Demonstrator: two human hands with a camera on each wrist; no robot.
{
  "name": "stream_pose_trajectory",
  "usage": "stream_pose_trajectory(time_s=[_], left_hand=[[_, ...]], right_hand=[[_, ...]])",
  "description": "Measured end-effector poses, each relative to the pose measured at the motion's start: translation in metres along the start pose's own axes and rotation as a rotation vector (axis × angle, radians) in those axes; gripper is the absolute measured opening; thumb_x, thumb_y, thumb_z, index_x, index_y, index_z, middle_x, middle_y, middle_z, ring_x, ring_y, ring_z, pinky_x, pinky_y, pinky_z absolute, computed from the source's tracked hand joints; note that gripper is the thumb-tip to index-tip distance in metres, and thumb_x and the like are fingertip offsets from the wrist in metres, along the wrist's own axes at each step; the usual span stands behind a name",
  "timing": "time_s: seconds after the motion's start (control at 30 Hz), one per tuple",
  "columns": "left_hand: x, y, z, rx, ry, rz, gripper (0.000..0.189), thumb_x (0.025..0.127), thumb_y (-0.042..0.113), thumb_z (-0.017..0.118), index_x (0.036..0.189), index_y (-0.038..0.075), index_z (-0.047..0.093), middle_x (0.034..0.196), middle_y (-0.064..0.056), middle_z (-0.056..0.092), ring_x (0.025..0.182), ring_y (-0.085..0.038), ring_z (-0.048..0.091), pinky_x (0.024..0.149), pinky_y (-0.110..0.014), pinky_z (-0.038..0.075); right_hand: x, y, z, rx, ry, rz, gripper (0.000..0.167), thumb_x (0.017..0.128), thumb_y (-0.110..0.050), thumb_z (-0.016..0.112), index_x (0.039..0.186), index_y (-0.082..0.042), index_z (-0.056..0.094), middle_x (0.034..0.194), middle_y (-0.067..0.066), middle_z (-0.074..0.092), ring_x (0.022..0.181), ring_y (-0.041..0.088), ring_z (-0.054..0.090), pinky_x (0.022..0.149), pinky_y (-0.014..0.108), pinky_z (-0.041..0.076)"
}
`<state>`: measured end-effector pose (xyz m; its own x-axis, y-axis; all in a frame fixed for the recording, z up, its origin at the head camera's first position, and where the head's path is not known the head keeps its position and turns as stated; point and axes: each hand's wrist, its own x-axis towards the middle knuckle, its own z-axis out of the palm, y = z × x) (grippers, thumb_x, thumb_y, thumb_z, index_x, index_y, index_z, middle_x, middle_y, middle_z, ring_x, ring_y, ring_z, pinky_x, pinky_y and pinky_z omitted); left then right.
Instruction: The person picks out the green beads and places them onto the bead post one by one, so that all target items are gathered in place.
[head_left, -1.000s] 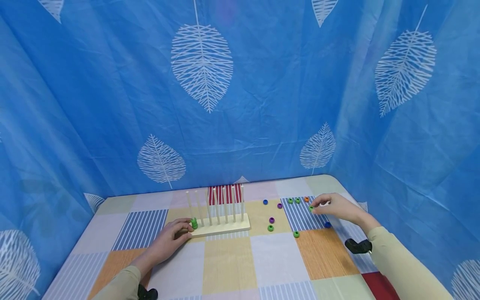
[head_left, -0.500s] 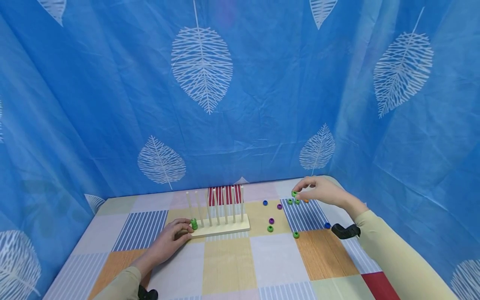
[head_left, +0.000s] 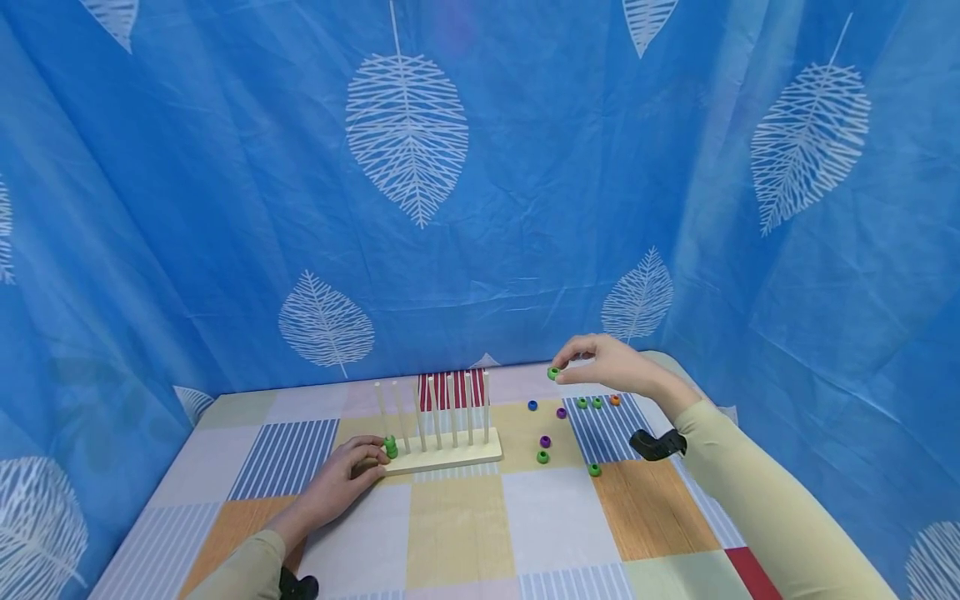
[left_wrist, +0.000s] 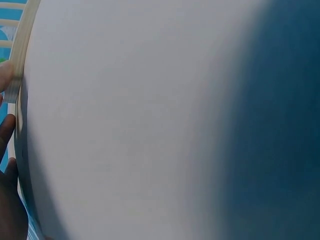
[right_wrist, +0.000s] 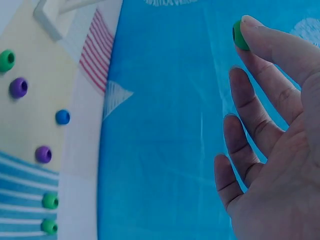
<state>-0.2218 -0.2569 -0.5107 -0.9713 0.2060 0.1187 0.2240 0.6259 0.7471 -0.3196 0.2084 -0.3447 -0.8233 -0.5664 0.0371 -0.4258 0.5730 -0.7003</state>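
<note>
A pale wooden peg board with a row of several upright pegs stands left of centre in the head view. Stacked green beads sit low on its leftmost peg. My left hand grips the board's left end, thumb at the front and fingertips close to that stack. Only part of this hand shows at the left edge of the left wrist view. Raised over the far side of the table, my right hand pinches a green bead between thumb and index finger, its other fingers loosely bent.
Loose beads lie right of the board: a blue bead, purple beads, several green ones and an orange bead. A patchwork cloth covers the table. Blue leaf-print curtains enclose the back and sides.
My right hand has lifted a green bead off the striped patch and carried it up and left. The forearm now hides the blue bead at the right. My left hand stays put.
</note>
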Motion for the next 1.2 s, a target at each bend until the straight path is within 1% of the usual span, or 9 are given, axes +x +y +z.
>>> stream_pose_trajectory(time_s=[0.1, 0.27, 0.5, 0.77, 0.93, 1.2], left_hand=[[0.0, 0.0, 0.0, -0.001, 0.0, -0.002, 0.008, 0.097, 0.02, 0.073, 0.103, 0.024, 0.071, 0.14, -0.006, 0.056, 0.135, -0.035, 0.048, 0.112, -0.056, 0.039], [0.002, 0.0, 0.001, 0.015, 0.005, -0.018, 0.007, 0.097, 0.022, 0.073, 0.102, 0.025, 0.071, 0.14, -0.005, 0.057, 0.135, -0.034, 0.048, 0.113, -0.056, 0.038], [0.002, 0.001, 0.001, 0.033, 0.012, -0.032, 0.006, 0.097, 0.023, 0.073, 0.102, 0.026, 0.071, 0.14, -0.004, 0.056, 0.135, -0.033, 0.048, 0.114, -0.056, 0.038], [0.0, 0.002, 0.001, 0.022, 0.008, -0.031, 0.007, 0.097, 0.022, 0.073, 0.102, 0.026, 0.071, 0.14, -0.005, 0.056, 0.136, -0.034, 0.047, 0.115, -0.057, 0.036], [0.001, 0.003, 0.001, 0.022, 0.009, -0.036, 0.007, 0.097, 0.021, 0.073, 0.101, 0.026, 0.071, 0.14, -0.005, 0.056, 0.136, -0.034, 0.047, 0.115, -0.058, 0.035], [0.0, 0.002, 0.001, 0.022, 0.004, -0.034, 0.008, 0.097, 0.019, 0.073, 0.102, 0.026, 0.071, 0.141, -0.005, 0.056, 0.137, -0.034, 0.046, 0.115, -0.057, 0.036]], right_hand=[[0.007, -0.008, 0.002, 0.006, -0.01, -0.01, 0.025, 0.091, -0.046, 0.076, 0.111, -0.03, 0.075, 0.12, -0.007, 0.068, 0.125, 0.027, 0.052, 0.102, 0.054, 0.046], [0.019, -0.019, 0.006, 0.004, -0.025, -0.047, 0.026, 0.092, -0.045, 0.076, 0.111, -0.028, 0.075, 0.116, -0.007, 0.069, 0.121, 0.024, 0.054, 0.099, 0.051, 0.048], [0.035, -0.033, 0.012, 0.016, -0.042, -0.069, 0.025, 0.091, -0.044, 0.077, 0.112, -0.029, 0.076, 0.116, -0.007, 0.068, 0.12, 0.025, 0.055, 0.098, 0.051, 0.048], [0.049, -0.044, 0.019, 0.044, -0.074, -0.115, 0.023, 0.092, -0.039, 0.078, 0.111, -0.026, 0.077, 0.117, -0.006, 0.068, 0.115, 0.021, 0.058, 0.095, 0.048, 0.05], [0.058, -0.049, 0.024, 0.063, -0.088, -0.145, 0.021, 0.092, -0.037, 0.078, 0.11, -0.026, 0.077, 0.116, -0.006, 0.069, 0.112, 0.018, 0.06, 0.095, 0.046, 0.051], [0.069, -0.06, 0.033, 0.084, -0.117, -0.184, 0.021, 0.092, -0.035, 0.078, 0.111, -0.024, 0.078, 0.116, -0.005, 0.07, 0.112, 0.017, 0.061, 0.092, 0.044, 0.053]])
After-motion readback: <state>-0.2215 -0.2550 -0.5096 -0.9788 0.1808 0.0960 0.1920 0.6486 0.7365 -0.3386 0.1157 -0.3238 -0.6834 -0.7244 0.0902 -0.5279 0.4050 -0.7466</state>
